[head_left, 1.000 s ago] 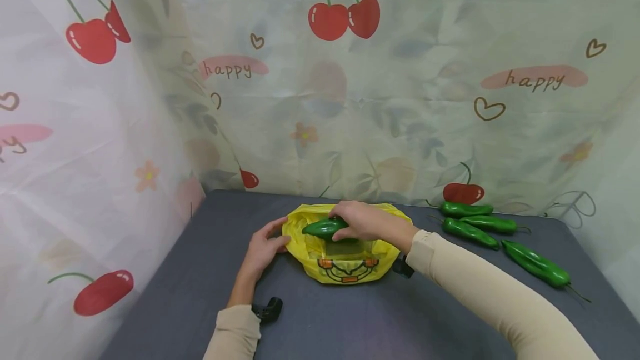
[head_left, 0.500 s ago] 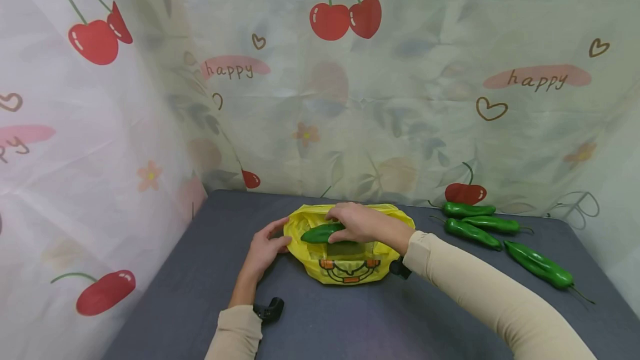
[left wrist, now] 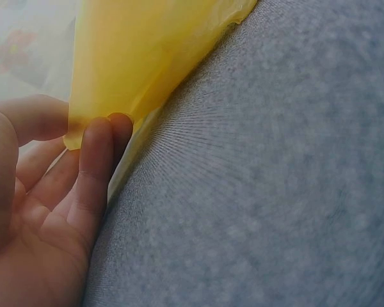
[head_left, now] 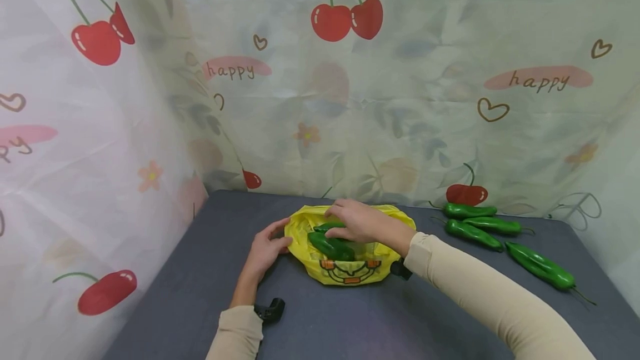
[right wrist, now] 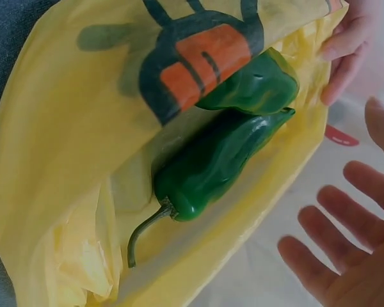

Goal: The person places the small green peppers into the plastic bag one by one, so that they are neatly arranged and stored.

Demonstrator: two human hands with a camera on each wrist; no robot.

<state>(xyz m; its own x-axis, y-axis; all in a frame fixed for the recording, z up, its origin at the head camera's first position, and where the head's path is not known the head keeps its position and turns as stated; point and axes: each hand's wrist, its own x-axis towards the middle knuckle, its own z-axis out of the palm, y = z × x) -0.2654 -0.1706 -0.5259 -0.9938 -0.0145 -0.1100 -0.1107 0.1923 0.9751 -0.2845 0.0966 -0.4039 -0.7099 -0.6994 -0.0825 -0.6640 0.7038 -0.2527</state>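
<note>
**Two Green Peppers Lie in Yellow Bag, Four Outside**

My left hand [head_left: 268, 246] pinches the left edge of a yellow plastic bag [head_left: 311, 265], narrow at the fingertips, while my right hand [head_left: 362, 221] hangs over the bag's mouth with fingers spread wide, holding nothing. Two green peppers lie side by side inside: the far pepper [right wrist: 211, 169] shows its curved stem pointing right, and the near pepper [head_left: 331, 247] is partly covered by the bag's front panel, printed in orange and black.

The bag sits toward the far side of a dark grey surface [head_left: 200, 299]. At the far right, three green peppers [head_left: 472, 234] rest close together, and a fourth pepper [head_left: 540, 265] lies nearer to me, its stem aimed toward the near right. A black device [head_left: 272, 310] shows at my left wrist, below a beige sleeve [head_left: 235, 329]. Behind it all hangs a pale sheet [head_left: 400, 82] printed with red cherries, hearts and the word "happy."
</note>
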